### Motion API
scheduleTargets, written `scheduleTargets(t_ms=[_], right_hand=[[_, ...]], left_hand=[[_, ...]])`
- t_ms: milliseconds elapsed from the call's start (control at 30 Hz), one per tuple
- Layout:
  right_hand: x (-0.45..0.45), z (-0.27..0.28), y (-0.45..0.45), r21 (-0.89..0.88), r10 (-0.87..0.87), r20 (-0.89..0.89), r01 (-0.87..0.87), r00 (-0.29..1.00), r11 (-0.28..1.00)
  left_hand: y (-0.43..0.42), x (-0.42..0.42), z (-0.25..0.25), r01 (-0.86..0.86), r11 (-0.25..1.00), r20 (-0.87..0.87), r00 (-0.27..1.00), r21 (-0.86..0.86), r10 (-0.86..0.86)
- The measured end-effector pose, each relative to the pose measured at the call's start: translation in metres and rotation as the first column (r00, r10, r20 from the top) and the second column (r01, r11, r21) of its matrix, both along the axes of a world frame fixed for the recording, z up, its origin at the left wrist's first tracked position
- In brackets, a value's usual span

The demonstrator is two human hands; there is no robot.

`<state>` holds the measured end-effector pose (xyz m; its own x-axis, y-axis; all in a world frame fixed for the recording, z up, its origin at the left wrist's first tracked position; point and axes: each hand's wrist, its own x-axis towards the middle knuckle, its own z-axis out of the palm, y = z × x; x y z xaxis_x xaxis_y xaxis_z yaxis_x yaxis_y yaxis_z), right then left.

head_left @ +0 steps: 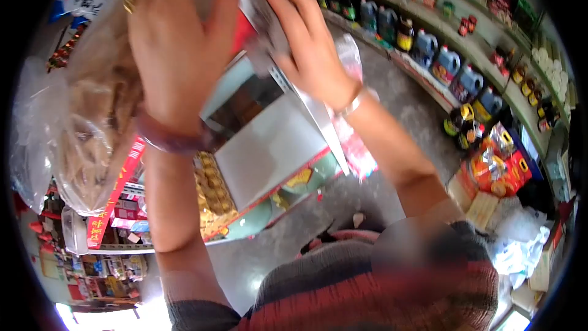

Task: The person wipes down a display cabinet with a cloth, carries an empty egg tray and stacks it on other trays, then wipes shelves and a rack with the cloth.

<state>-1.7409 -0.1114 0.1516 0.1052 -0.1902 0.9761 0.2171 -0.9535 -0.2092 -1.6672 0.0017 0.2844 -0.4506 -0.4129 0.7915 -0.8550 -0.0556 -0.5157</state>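
My left hand point(177, 49), with a gold ring and a brown-purple bangle, reaches out at the top of the view. Its fingers are stretched out and the thumb stands apart, over the edge of a clear plastic bag point(92, 141) with brown contents. To its right is my right hand point(309, 49), wearing a silver bangle and blurred by motion. Its fingers bend over a smeared greyish thing point(267, 27) at the white metal shelf edge point(318, 122); what that is I cannot make out. Below the hands is a grey-white panel point(272, 153) on the shelf unit.
Gold-wrapped items point(211, 187) stand beside the panel. A red printed strip point(116, 193) runs along the left shelf. Across the grey floor point(404, 98), wall shelves hold large bottles point(446, 64). Orange-red packages point(499, 165) and a white plastic bag point(520, 239) lie at right.
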Motion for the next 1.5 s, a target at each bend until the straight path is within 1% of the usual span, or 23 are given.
scheduleTargets(t_ms=[67, 100, 133, 233, 333, 367, 433, 467, 500, 567, 600, 633, 667, 733, 867, 967, 1033, 1100, 1267, 1300, 1400, 1467, 1500], right_hand=[[0.009, 0.007, -0.009, -0.035, 0.006, 0.059, -0.004, 0.998, 0.999], [0.009, -0.006, -0.004, 0.011, 0.031, 0.036, -0.032, 0.999, 0.999], [0.012, -0.028, 0.001, -0.014, -0.001, 0.072, 0.002, 0.997, 1.0], [0.009, -0.137, 0.024, 0.199, -0.046, -0.126, 0.071, 0.991, 0.977], [0.003, -0.27, 0.041, 0.393, -0.032, -0.282, 0.146, 0.959, 0.908], [-0.002, -0.296, 0.046, 0.513, 0.025, -0.311, 0.146, 0.95, 0.846], [-0.014, -0.326, 0.054, 0.723, 0.146, -0.339, 0.157, 0.93, 0.673], [-0.012, -0.333, 0.052, 0.792, 0.238, -0.254, 0.06, 0.937, 0.608], [-0.006, -0.33, 0.049, 0.848, 0.32, -0.158, -0.037, 0.934, 0.529], [-0.001, -0.296, 0.049, 0.83, 0.372, 0.027, -0.228, 0.928, 0.509], [-0.001, -0.26, 0.045, 0.748, 0.358, 0.104, -0.31, 0.928, 0.587], [0.002, -0.23, 0.044, 0.709, 0.218, 0.038, -0.18, 0.975, 0.682], [0.003, -0.216, 0.045, 0.661, 0.073, -0.021, -0.041, 0.997, 0.75], [0.004, -0.236, 0.045, 0.682, 0.143, -0.014, -0.095, 0.99, 0.725], [0.002, -0.31, 0.05, 0.8, 0.157, -0.029, -0.071, 0.987, 0.595], [-0.003, -0.384, 0.055, 0.888, 0.137, -0.008, -0.056, 0.991, 0.456], [-0.001, -0.441, 0.059, 0.916, 0.08, 0.011, -0.042, 0.997, 0.4], [0.0, -0.502, 0.057, 0.944, 0.072, -0.016, -0.009, 0.997, 0.328], [0.015, -0.621, 0.059, 0.997, 0.087, -0.021, 0.014, 0.996, 0.074], [0.019, -0.632, 0.059, 0.994, 0.077, -0.066, 0.058, 0.995, 0.096], [0.017, -0.612, 0.06, 0.997, 0.037, -0.026, 0.023, 0.999, 0.079], [0.016, -0.577, 0.062, 0.98, 0.044, 0.118, -0.123, 0.992, 0.154], [0.008, -0.544, 0.057, 0.959, 0.066, 0.096, -0.11, 0.993, 0.262]], left_hand=[[-0.016, 0.019, -0.007, -0.089, 0.985, 0.018, 0.996, -0.149, 0.093], [-0.019, 0.021, -0.01, -0.035, 0.992, 0.032, 0.999, -0.123, 0.039], [-0.023, 0.021, -0.008, 0.025, 0.993, 0.051, 0.998, -0.112, -0.02], [-0.029, 0.003, -0.024, 0.216, 0.972, -0.096, 0.97, -0.096, -0.225], [-0.031, 0.006, -0.006, -0.039, 0.998, -0.314, 0.948, 0.055, 0.054], [-0.019, -0.003, 0.003, -0.094, 0.975, -0.241, 0.96, 0.202, 0.143], [-0.031, 0.009, 0.002, -0.164, 0.981, -0.141, 0.974, 0.105, 0.178], [-0.038, 0.014, 0.002, -0.195, 0.979, -0.095, 0.975, 0.051, 0.199], [-0.043, 0.027, 0.007, -0.15, 0.988, -0.015, 0.989, 0.039, 0.15], [-0.046, 0.035, 0.01, 0.016, 0.998, 0.086, 0.996, 0.056, -0.021], [-0.042, 0.011, -0.009, 0.085, 0.996, -0.052, 0.995, 0.013, -0.085], [-0.038, -0.014, -0.028, 0.161, 0.986, -0.182, 0.969, -0.045, -0.166], [-0.029, -0.053, -0.074, 0.139, 0.978, -0.451, 0.871, -0.154, -0.195], [-0.011, -0.024, -0.116, 0.067, 0.996, -0.306, 0.949, -0.052, -0.08], [0.016, -0.004, -0.254, 0.283, 0.934, -0.489, 0.86, 0.217, -0.146], [0.033, 0.006, -0.319, 0.217, 0.923, -0.728, 0.68, 0.318, 0.091], [0.041, 0.007, -0.357, 0.228, 0.899, -0.764, 0.625, 0.374, 0.159], [0.059, 0.015, -0.39, 0.11, 0.802, -0.592, 0.735, 0.587, 0.332], [0.101, 0.004, -0.46, 0.41, 0.595, -0.685, 0.634, 0.691, 0.359], [0.11, 0.007, -0.473, 0.475, 0.559, -0.716, 0.595, 0.68, 0.365], [0.117, 0.004, -0.487, 0.537, 0.395, -0.667, 0.59, 0.745, 0.456], [0.124, 0.001, -0.498, 0.577, 0.386, -0.689, 0.527, 0.72, 0.497], [0.125, 0.001, -0.502, 0.593, 0.365, -0.687, 0.519, 0.718, 0.509]])
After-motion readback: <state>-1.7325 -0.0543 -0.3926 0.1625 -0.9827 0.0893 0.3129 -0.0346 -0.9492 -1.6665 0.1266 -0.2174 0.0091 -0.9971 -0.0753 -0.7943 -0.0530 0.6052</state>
